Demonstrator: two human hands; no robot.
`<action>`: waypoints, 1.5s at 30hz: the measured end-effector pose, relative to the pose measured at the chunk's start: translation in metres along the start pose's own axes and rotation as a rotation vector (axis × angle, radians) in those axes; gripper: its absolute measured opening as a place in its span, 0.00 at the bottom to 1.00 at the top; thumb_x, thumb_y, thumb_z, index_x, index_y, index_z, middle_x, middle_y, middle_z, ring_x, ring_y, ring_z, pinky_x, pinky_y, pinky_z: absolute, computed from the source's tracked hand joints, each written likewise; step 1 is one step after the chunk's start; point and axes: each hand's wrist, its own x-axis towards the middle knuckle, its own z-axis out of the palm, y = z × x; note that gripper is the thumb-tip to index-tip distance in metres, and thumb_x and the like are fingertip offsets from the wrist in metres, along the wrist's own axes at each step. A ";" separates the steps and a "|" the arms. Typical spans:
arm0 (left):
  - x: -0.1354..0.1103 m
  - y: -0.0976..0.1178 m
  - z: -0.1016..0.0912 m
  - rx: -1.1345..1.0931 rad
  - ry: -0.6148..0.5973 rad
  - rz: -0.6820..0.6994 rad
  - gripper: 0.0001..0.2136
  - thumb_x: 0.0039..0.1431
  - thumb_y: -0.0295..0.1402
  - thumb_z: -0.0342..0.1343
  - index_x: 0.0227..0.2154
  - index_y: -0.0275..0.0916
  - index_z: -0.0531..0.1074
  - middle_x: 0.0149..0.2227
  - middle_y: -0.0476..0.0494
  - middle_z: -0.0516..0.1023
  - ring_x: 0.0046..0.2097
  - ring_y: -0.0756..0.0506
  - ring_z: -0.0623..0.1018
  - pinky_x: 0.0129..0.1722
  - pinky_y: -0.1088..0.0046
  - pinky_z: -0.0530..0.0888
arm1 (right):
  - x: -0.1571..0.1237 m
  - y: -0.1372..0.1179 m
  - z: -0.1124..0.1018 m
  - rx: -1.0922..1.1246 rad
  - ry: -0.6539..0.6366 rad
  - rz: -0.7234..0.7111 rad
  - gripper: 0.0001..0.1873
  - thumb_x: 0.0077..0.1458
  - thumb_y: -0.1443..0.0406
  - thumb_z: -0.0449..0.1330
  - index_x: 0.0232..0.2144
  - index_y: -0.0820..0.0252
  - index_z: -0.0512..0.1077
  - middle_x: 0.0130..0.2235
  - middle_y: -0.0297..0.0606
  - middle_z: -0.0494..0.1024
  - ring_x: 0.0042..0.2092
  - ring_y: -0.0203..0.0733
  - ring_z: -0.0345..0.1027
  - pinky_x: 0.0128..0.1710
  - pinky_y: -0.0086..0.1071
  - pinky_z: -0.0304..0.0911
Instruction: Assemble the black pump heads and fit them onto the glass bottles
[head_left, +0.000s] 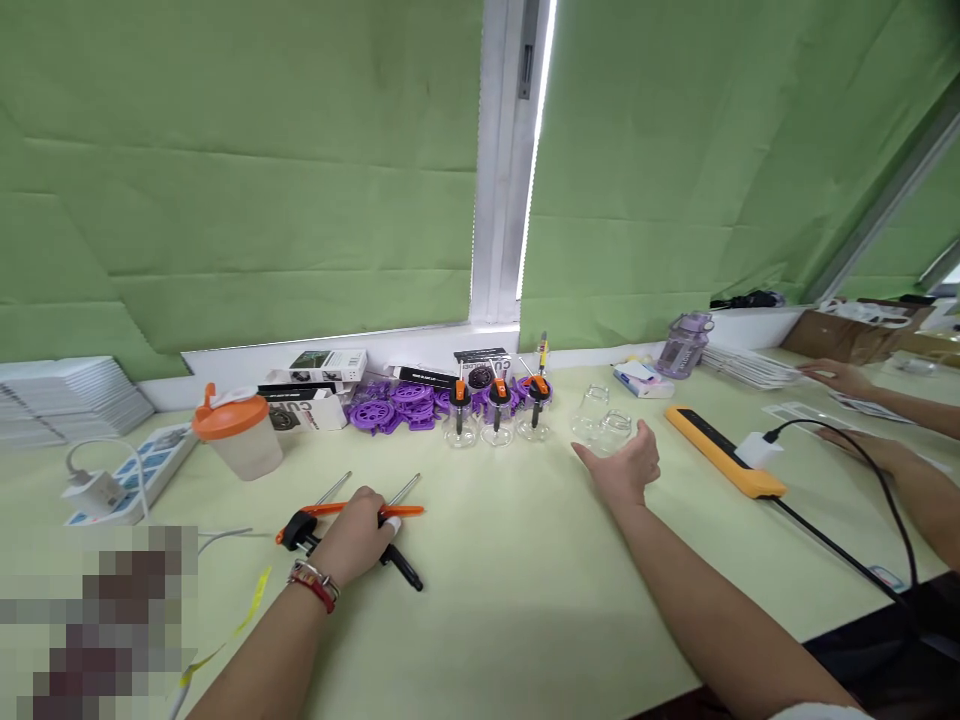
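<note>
Starting on the left, I see a cup with an orange lid [238, 435] just beside a white power strip [154, 470], and I don't count those as part of the work. Next comes my left hand [358, 540], low on the green table [480, 620], with its fingers bent down over an orange strip [401, 511] and some black parts [405, 568] that have thin metal rods [405, 489]. I can't tell how tight it squeezes, or if it really has hold of any of them. Behind that, near the wall, purple rings [373, 412] sit in a messy pile by some boxes [304, 415]. Then three clear glass jars [496, 434] stand in a row, each with a black and orange top [501, 388], so I think those three are done, or close to it. A little farther right are two bare glasses [596, 397] with no tops that I can see, so I guess those two are left to do, and the loose parts under my left hand look right for them. My right hand [621, 468] is next to these glasses with thumb and fingers spread wide; it has no hold on one, and I can't tell if it touches them. Past it lies a yellow power strip [721, 452], and at the far right another person's hands [840, 378] are busy with papers.
</note>
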 end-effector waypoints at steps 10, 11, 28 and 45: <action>-0.002 0.012 0.003 -0.564 0.105 -0.186 0.13 0.54 0.48 0.49 0.29 0.43 0.58 0.19 0.56 0.61 0.21 0.49 0.66 0.22 0.72 0.62 | 0.008 0.015 0.011 -0.037 -0.321 0.193 0.43 0.34 0.51 0.66 0.53 0.58 0.60 0.51 0.50 0.71 0.52 0.59 0.65 0.55 0.51 0.53; -0.002 0.013 0.003 -0.672 0.092 -0.207 0.14 0.54 0.48 0.50 0.29 0.43 0.57 0.19 0.57 0.60 0.21 0.49 0.65 0.21 0.73 0.61 | 0.004 0.011 0.010 0.008 -0.309 0.129 0.44 0.34 0.51 0.66 0.54 0.58 0.59 0.52 0.50 0.71 0.52 0.58 0.65 0.54 0.49 0.55; 0.004 0.006 0.005 -1.339 0.120 -0.189 0.13 0.48 0.40 0.58 0.28 0.41 0.60 0.27 0.54 0.63 0.27 0.52 0.68 0.24 0.76 0.61 | -0.093 -0.071 0.017 0.328 -0.565 -0.764 0.36 0.43 0.67 0.62 0.56 0.57 0.58 0.56 0.49 0.56 0.58 0.55 0.55 0.56 0.49 0.59; -0.003 0.023 0.017 -1.141 -0.053 -0.178 0.22 0.51 0.56 0.52 0.35 0.40 0.64 0.24 0.53 0.67 0.25 0.50 0.69 0.20 0.76 0.59 | -0.113 -0.091 0.014 0.397 -0.568 -1.062 0.35 0.44 0.65 0.65 0.55 0.55 0.60 0.55 0.49 0.59 0.57 0.56 0.55 0.55 0.54 0.59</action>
